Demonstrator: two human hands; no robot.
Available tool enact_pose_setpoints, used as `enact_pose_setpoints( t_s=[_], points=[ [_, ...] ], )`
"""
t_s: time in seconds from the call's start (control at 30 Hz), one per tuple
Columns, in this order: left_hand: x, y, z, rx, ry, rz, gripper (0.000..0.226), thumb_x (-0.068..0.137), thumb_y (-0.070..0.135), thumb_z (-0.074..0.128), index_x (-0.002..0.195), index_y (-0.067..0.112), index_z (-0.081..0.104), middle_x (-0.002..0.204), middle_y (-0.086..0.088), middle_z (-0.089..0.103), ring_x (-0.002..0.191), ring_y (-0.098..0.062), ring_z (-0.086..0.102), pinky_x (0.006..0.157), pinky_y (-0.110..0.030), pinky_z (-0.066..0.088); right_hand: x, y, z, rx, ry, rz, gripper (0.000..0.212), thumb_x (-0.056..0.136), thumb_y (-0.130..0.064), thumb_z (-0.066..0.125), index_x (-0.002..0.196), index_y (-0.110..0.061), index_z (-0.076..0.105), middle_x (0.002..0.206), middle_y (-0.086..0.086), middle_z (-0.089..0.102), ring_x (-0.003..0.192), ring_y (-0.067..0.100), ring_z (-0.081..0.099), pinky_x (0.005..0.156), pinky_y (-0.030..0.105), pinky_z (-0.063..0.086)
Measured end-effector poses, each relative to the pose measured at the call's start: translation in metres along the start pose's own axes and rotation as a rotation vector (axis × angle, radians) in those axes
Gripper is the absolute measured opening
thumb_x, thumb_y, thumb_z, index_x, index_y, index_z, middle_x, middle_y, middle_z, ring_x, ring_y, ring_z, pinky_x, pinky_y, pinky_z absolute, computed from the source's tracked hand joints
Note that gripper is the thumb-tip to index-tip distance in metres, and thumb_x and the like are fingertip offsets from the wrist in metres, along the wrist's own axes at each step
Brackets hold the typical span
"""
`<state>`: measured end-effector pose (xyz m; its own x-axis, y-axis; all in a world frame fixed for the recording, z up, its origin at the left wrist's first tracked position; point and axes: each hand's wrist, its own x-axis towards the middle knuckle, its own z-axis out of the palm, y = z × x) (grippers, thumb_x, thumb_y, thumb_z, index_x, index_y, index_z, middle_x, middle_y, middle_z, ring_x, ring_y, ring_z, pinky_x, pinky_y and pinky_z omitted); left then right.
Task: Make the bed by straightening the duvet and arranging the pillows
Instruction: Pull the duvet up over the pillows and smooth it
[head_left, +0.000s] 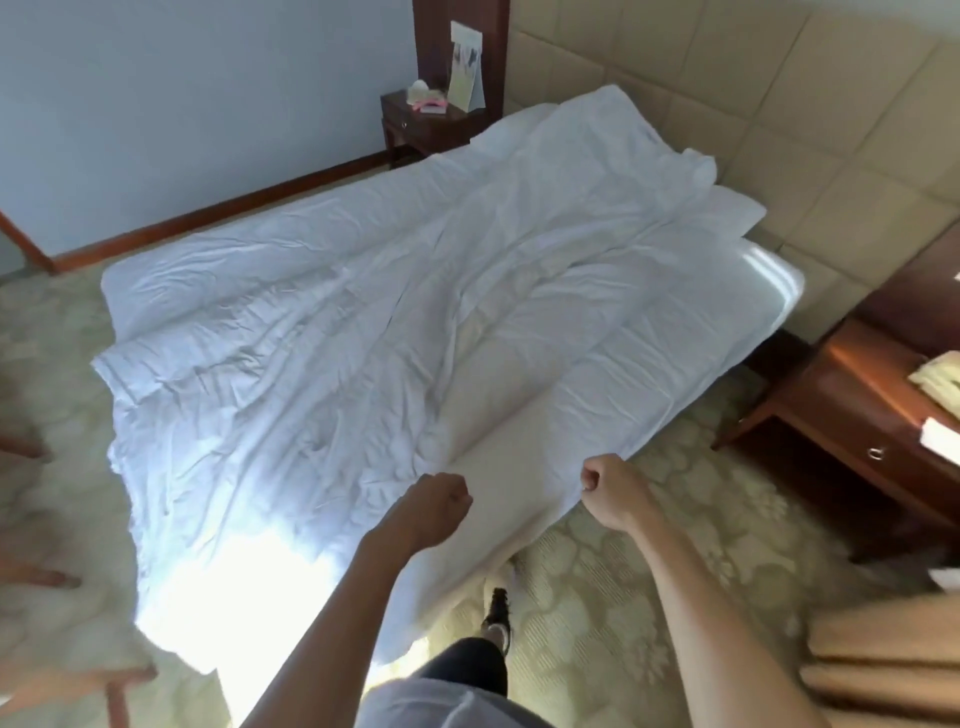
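A rumpled white duvet (322, 332) covers most of the bed, reaching up to the padded headboard. At its near side edge my left hand (439, 501) and my right hand (605, 486) each grip the cloth in a fist, about a forearm's length apart, with the edge lifted off the mattress. A white pillow (727, 213) shows partly from under the duvet at the head end on the right. The bare mattress corner (769, 286) lies below it.
A dark wooden nightstand (852, 405) stands close on the right with papers on it. Another nightstand (421, 122) sits at the far side by the wall. Patterned carpet (623, 582) runs along the bed. Beige cushions (883, 654) lie bottom right; chair legs show at left.
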<state>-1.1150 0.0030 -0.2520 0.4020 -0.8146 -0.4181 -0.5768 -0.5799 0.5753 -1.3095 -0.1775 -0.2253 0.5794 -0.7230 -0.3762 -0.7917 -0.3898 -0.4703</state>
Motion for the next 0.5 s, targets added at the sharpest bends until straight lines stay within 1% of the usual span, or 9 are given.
enact_pose_setpoints(
  t_s=[0.07,0.13,0.23,0.33,0.5],
  points=[
    [0.032,0.012,0.001,-0.014,0.002,0.007,0.021,0.095,0.036,0.050,0.075,0.031,0.055,0.086,-0.002,0.070,0.078,-0.019,0.067,0.079,-0.042,0.057,0.029,0.008,-0.016,-0.015,-0.004,0.001,0.034,0.079,0.004,0.047,0.059,-0.020,0.036,0.062,-0.003,0.046,0.054,0.014,0.043,0.048,0.025,0.032],
    [0.065,0.026,0.000,-0.042,0.004,0.017,0.021,0.093,0.038,0.050,0.073,0.034,0.053,0.085,-0.002,0.070,0.075,-0.020,0.067,0.076,-0.041,0.058,0.059,0.015,-0.036,-0.035,0.010,0.006,0.032,0.080,0.002,0.050,0.059,-0.020,0.038,0.066,-0.001,0.051,0.057,0.014,0.047,0.050,0.025,0.035],
    [0.119,0.051,-0.005,-0.069,0.012,0.025,0.020,0.095,0.034,0.052,0.077,0.028,0.057,0.089,-0.007,0.071,0.078,-0.025,0.068,0.075,-0.038,0.058,0.105,0.025,-0.072,-0.058,0.007,0.022,0.029,0.080,0.000,0.052,0.061,-0.018,0.041,0.068,0.002,0.054,0.061,0.018,0.050,0.052,0.027,0.036],
    [0.170,0.082,-0.014,-0.110,0.014,0.033,0.019,0.095,0.034,0.053,0.078,0.027,0.058,0.088,-0.006,0.071,0.081,-0.025,0.069,0.077,-0.040,0.058,0.149,0.034,-0.111,-0.088,-0.026,0.051,0.024,0.080,-0.006,0.054,0.063,-0.018,0.043,0.069,0.003,0.055,0.062,0.018,0.051,0.055,0.029,0.039],
    [0.250,0.140,-0.035,-0.088,0.003,0.098,0.023,0.095,0.032,0.052,0.080,0.019,0.064,0.085,-0.008,0.072,0.080,-0.027,0.068,0.077,-0.039,0.056,0.208,0.053,-0.171,-0.051,0.072,0.082,0.025,0.086,-0.013,0.059,0.066,-0.017,0.044,0.068,0.001,0.054,0.060,0.015,0.050,0.055,0.026,0.038]
  ],
)
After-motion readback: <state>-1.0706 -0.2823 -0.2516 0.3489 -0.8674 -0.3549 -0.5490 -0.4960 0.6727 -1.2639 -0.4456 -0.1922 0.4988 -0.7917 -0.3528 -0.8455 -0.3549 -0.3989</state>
